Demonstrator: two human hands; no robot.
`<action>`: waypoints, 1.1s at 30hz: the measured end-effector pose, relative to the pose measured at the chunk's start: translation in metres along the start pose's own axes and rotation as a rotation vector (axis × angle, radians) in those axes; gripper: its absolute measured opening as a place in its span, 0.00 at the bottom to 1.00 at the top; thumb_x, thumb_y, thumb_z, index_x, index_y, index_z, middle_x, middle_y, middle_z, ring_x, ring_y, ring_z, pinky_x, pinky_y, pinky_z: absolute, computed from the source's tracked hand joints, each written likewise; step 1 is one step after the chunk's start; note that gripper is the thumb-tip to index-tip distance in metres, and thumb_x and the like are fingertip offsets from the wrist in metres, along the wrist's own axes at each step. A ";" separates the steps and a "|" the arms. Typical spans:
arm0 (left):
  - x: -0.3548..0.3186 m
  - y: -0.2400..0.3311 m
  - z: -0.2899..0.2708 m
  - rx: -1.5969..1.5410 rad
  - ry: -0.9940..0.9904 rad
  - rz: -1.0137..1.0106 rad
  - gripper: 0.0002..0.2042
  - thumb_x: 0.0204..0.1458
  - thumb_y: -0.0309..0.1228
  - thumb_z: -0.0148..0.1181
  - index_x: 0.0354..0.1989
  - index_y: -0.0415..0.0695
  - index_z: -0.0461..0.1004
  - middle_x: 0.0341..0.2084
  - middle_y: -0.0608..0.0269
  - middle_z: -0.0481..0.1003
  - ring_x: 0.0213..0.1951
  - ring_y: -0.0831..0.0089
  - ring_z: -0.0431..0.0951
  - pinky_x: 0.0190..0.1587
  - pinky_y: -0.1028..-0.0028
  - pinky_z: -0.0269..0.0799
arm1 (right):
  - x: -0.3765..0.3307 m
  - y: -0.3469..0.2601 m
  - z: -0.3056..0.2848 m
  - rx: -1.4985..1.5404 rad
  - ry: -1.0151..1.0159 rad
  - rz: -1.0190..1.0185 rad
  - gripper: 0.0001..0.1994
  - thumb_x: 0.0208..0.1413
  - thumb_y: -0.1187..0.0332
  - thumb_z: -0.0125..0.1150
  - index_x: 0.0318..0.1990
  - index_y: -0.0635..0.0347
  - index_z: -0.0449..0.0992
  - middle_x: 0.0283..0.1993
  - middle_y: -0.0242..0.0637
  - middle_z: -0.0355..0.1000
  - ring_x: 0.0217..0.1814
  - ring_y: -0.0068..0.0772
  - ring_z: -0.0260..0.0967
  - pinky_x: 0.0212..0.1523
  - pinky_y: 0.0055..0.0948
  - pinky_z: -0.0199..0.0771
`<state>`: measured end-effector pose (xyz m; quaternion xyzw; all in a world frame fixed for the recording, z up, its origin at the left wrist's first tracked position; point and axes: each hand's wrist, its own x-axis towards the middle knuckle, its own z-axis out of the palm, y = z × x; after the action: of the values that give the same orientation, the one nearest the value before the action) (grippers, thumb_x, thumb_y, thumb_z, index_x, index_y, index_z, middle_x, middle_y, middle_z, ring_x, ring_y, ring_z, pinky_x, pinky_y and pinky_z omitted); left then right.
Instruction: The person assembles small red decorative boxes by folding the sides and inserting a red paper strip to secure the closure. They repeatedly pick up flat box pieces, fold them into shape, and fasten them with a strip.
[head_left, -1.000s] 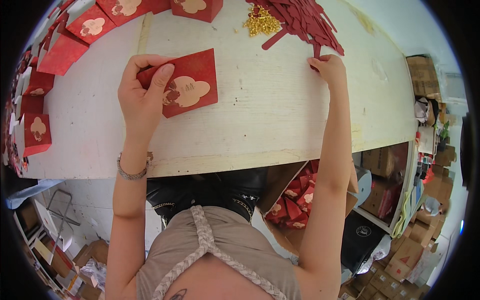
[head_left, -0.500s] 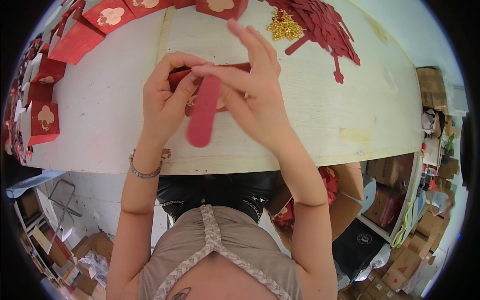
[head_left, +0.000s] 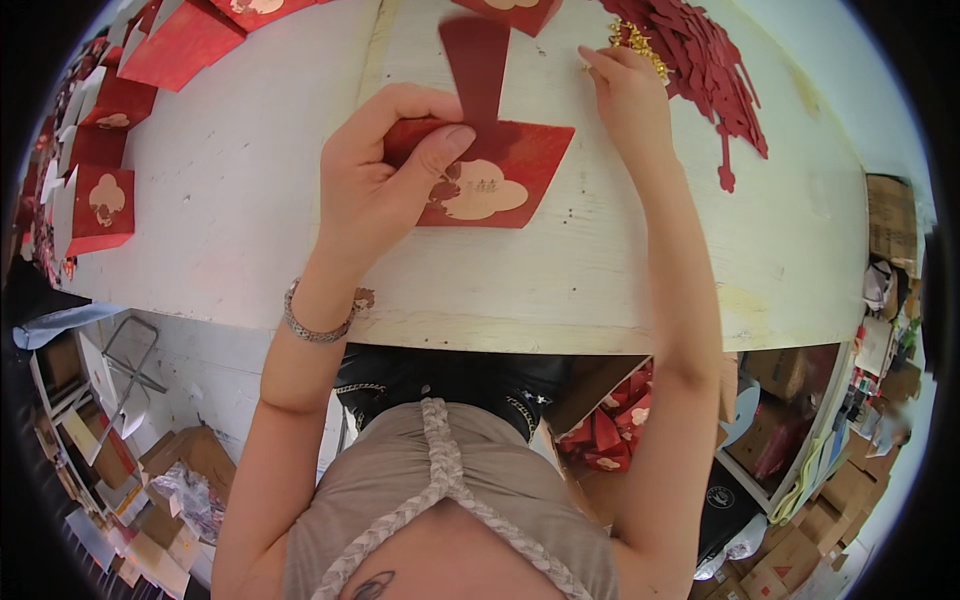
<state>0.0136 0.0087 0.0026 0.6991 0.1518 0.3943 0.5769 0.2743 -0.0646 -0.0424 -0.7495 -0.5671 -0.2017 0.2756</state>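
My left hand (head_left: 385, 185) grips a red box (head_left: 545, 165) by its left side, thumb in front and fingers behind. The box has slanted sides and a pale flower-shaped panel. A dark red strap (head_left: 475, 65) stands up from its upper edge, pointing away from me. At the far right my right hand (head_left: 632, 95) is on a pile of small gold fasteners (head_left: 635, 38), fingers bent together over it. Whatever they pinch, if anything, is hidden. Beside that pile lies a heap of dark red straps (head_left: 715, 75).
Several red boxes (head_left: 105, 205) with the same panel line the table's left and far edges. The white table (head_left: 240, 200) curves round in front of me. Below its front edge on the right, a carton holds red boxes (head_left: 615, 420). More cartons (head_left: 850, 480) are stacked at far right.
My right hand has left the box and moved far and right onto the gold fasteners. The strap, which pointed toward me, now stands away from me. The box's panel has come into view.
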 end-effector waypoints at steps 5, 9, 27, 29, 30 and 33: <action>0.000 -0.005 0.003 0.034 0.033 0.063 0.05 0.54 0.20 0.58 0.39 0.39 0.73 0.32 0.68 0.76 0.31 0.85 0.75 0.31 0.85 0.72 | -0.009 0.000 -0.006 -0.181 -0.147 -0.128 0.07 0.46 0.75 0.62 0.34 0.55 0.81 0.33 0.31 0.74 0.42 0.35 0.71 0.37 0.32 0.72; 0.001 -0.011 -0.004 0.065 -0.013 0.183 0.05 0.56 0.20 0.55 0.40 0.40 0.72 0.35 0.66 0.77 0.32 0.84 0.75 0.32 0.85 0.73 | -0.030 -0.059 -0.055 0.205 0.189 0.042 0.10 0.37 0.78 0.65 0.31 0.56 0.80 0.34 0.31 0.75 0.37 0.33 0.69 0.34 0.30 0.70; -0.001 -0.017 -0.005 0.091 -0.045 0.331 0.07 0.53 0.18 0.56 0.39 0.41 0.72 0.35 0.59 0.75 0.33 0.75 0.75 0.34 0.79 0.73 | -0.041 -0.147 -0.057 0.379 0.323 -0.032 0.14 0.29 0.78 0.66 0.30 0.55 0.80 0.31 0.26 0.69 0.32 0.30 0.60 0.34 0.28 0.55; 0.000 -0.017 -0.007 0.155 -0.053 0.389 0.06 0.52 0.19 0.57 0.38 0.40 0.73 0.33 0.59 0.75 0.34 0.73 0.75 0.34 0.78 0.73 | -0.039 -0.150 -0.061 0.414 0.276 0.021 0.14 0.30 0.78 0.67 0.30 0.55 0.79 0.31 0.27 0.69 0.32 0.29 0.61 0.35 0.28 0.55; -0.002 -0.017 -0.008 0.164 -0.061 0.404 0.06 0.52 0.19 0.58 0.38 0.40 0.73 0.33 0.59 0.75 0.35 0.73 0.75 0.34 0.77 0.73 | -0.039 -0.152 -0.064 0.426 0.244 0.049 0.13 0.32 0.78 0.68 0.30 0.56 0.79 0.32 0.28 0.69 0.33 0.30 0.62 0.36 0.28 0.57; -0.004 -0.016 -0.002 0.082 -0.004 0.318 0.05 0.52 0.20 0.59 0.37 0.40 0.73 0.30 0.60 0.74 0.32 0.74 0.75 0.31 0.77 0.72 | -0.038 -0.155 -0.071 0.432 0.159 0.114 0.12 0.35 0.79 0.69 0.32 0.59 0.78 0.34 0.33 0.70 0.35 0.31 0.65 0.39 0.27 0.63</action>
<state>0.0132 0.0122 -0.0141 0.7380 0.0542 0.4728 0.4784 0.1155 -0.1064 0.0179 -0.6857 -0.5304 -0.1181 0.4843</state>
